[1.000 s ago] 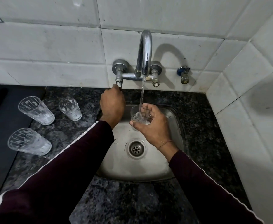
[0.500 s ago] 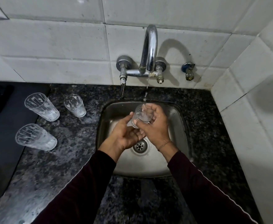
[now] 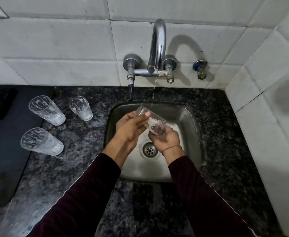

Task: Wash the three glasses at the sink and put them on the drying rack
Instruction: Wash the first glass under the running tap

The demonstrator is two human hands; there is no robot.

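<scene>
**Glass held tilted over the sink basin in both hands**

Glass (image 3: 150, 123) lies on a slant above the steel sink (image 3: 188, 117), its long axis running from upper left to lower right. Its open rim points up and to the left, toward the back-left corner of the basin; its base points down and to the right. The left hand (image 3: 131, 127) grips it near the rim end, thumb laid across the upper wall and fingers curled beneath. The right hand (image 3: 166, 138) cups the base end from below, fingers curled round it. Both hands are close together, clamped on the same glass, over the drain (image 3: 150, 150).

A thin trickle of water (image 3: 155, 86) falls from the curved tap (image 3: 158, 45) on the tiled wall, landing just behind the glass near the back edge of the basin. A small valve (image 3: 200, 69) sticks out of the wall to the right of the tap.

On the dark speckled worktop (image 3: 89, 151), left of the sink, three more glasses stand upright with rims up. One small glass (image 3: 80, 108) stands nearest the sink, toward the back edge. A taller glass (image 3: 46, 112) stands left of it, and another tall glass (image 3: 41, 141) stands nearer the front, both at the edge of a dark mat (image 3: 1, 151) that covers the left end of the worktop. All three look streaked with white film.
</scene>
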